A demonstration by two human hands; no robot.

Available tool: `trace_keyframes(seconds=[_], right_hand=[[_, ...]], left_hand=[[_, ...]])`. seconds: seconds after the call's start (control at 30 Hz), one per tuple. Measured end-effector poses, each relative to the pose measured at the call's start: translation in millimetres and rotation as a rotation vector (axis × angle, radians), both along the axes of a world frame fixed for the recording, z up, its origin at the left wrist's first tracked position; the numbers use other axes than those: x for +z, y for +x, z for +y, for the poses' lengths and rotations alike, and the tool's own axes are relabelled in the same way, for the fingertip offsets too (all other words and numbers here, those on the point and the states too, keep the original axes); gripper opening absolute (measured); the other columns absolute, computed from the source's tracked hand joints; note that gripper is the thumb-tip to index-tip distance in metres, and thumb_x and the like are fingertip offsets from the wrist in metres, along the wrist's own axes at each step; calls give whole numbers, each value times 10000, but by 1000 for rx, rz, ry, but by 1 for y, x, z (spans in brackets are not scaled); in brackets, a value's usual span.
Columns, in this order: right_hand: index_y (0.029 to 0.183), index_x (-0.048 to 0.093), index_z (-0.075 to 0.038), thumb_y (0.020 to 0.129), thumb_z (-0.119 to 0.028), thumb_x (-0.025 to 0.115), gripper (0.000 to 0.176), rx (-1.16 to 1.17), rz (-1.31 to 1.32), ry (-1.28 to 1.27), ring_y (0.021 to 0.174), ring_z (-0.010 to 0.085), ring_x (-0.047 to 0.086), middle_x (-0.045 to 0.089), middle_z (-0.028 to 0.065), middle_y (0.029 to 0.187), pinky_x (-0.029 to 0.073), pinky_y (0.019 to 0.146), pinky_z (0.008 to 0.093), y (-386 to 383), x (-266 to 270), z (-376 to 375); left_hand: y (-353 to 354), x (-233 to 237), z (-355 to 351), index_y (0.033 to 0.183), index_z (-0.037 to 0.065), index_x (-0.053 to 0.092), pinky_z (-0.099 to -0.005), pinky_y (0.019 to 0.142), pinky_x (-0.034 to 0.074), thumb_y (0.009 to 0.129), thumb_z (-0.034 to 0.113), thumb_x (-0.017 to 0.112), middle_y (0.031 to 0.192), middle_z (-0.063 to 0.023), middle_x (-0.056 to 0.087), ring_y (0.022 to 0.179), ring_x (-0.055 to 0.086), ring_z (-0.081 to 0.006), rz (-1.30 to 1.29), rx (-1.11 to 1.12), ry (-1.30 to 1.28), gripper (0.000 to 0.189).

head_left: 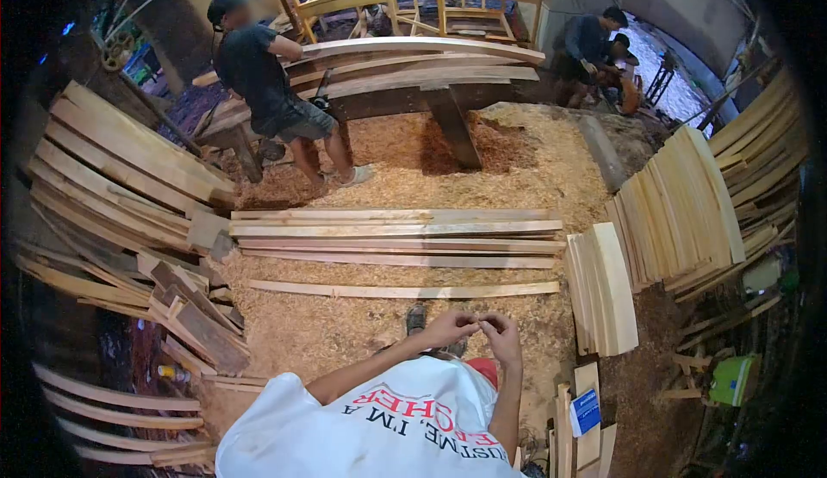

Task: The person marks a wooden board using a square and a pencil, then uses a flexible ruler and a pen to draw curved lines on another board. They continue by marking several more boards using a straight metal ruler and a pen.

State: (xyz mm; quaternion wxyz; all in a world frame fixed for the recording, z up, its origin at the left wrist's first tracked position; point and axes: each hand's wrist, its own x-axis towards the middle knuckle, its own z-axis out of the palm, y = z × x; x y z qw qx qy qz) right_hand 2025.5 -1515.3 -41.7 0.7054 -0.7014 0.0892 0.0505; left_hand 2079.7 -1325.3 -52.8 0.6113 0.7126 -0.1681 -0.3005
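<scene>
My left hand (450,328) and my right hand (501,338) are held close together in front of my body, fingertips pinched and nearly touching. Whatever is between the fingers, if anything, is too small to make out. Both hands are above the shavings-covered floor (345,323), and a shoe (416,319) shows beyond them. Past the hands, a single long wooden strip (388,290) lies crosswise on the floor. Further off, several more strips (396,230) lie side by side.
Stacked boards (600,288) stand at the right, with a blue-and-white packet (585,412) nearer. Wood piles (129,151) line the left. One person (258,73) stands at a bench with long boards (422,45); two people (594,56) crouch at the back right.
</scene>
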Motion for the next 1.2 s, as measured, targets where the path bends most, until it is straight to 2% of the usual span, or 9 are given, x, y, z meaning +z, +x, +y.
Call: trace_keyframes(seconds=[0.27, 0.5, 0.6, 0.67, 0.7, 0.83, 0.9, 1.03, 1.2], right_hand=[[1040, 695, -3, 923, -16, 673, 120, -69, 13, 56, 830, 94, 637, 692, 19, 925, 522, 749, 248, -24, -5, -3], [1025, 682, -3, 920, -16, 666, 107, -112, 68, 46, 823, 92, 638, 672, 8, 895, 531, 677, 246, -30, 3, -6], [1034, 673, -5, 918, -17, 668, 116, -85, 32, 39, 803, 83, 628, 665, 4, 880, 525, 681, 246, -29, -7, -12], [1037, 669, -15, 915, -20, 672, 122, -80, 61, -2, 800, 81, 627, 657, -5, 867, 524, 700, 244, -32, -11, -15], [1030, 670, -19, 912, -22, 675, 117, -74, 73, -12, 796, 84, 624, 656, -9, 868, 523, 709, 247, -30, -9, -15], [1040, 674, -24, 908, -30, 680, 132, -83, 44, -63, 784, 88, 608, 659, -10, 881, 516, 735, 256, -20, 10, -6], [1050, 674, -22, 910, -30, 678, 140, -75, 27, -130, 804, 84, 609, 665, -2, 901, 515, 752, 254, -20, 2, -12], [1067, 670, 5, 917, -37, 659, 155, -65, 89, 75, 864, 96, 632, 682, 23, 932, 519, 783, 259, -24, -16, -9], [1057, 669, 19, 942, -30, 618, 136, -61, 129, 160, 876, 108, 649, 695, 43, 946, 526, 779, 270, -23, -7, -8]], left_hand=[[-8, -16, -8, 1024, -10, 727, -369, 573, 471, 911, 338, 708, 718, -136, 676, 604, 588, -179, -234, -9, 36, 367], [-9, -4, -13, 1065, -4, 729, -369, 660, 520, 911, 340, 711, 800, -175, 703, 713, 658, -203, -77, -71, 104, 377], [-10, 5, -15, 1065, -7, 727, -344, 667, 519, 912, 329, 714, 838, -160, 712, 722, 646, -174, -105, -13, 66, 368], [-4, 27, -13, 1126, -2, 698, -338, 805, 544, 923, 227, 725, 992, -98, 734, 892, 671, -164, -126, -63, 170, 307], [-2, 36, -12, 1118, 3, 700, -346, 822, 539, 916, 230, 719, 985, -93, 733, 898, 668, -163, -68, -61, 160, 304], [-5, 24, -7, 1108, 9, 711, -300, 678, 508, 949, 229, 688, 872, -31, 699, 762, 607, -95, -130, -34, 57, 273], [-7, 19, -10, 1141, 32, 715, -264, 667, 477, 979, 224, 657, 882, 6, 678, 746, 566, -86, 126, 98, -167, 259], [-4, 38, 3, 1245, 58, 702, -208, 711, 447, 1022, 229, 605, 972, 6, 709, 798, 573, -59, 350, -10, -111, 298], [-6, 22, 7, 1272, 98, 691, -242, 808, 479, 1042, 325, 564, 1037, 19, 720, 915, 607, -79, 365, -6, -145, 347]])
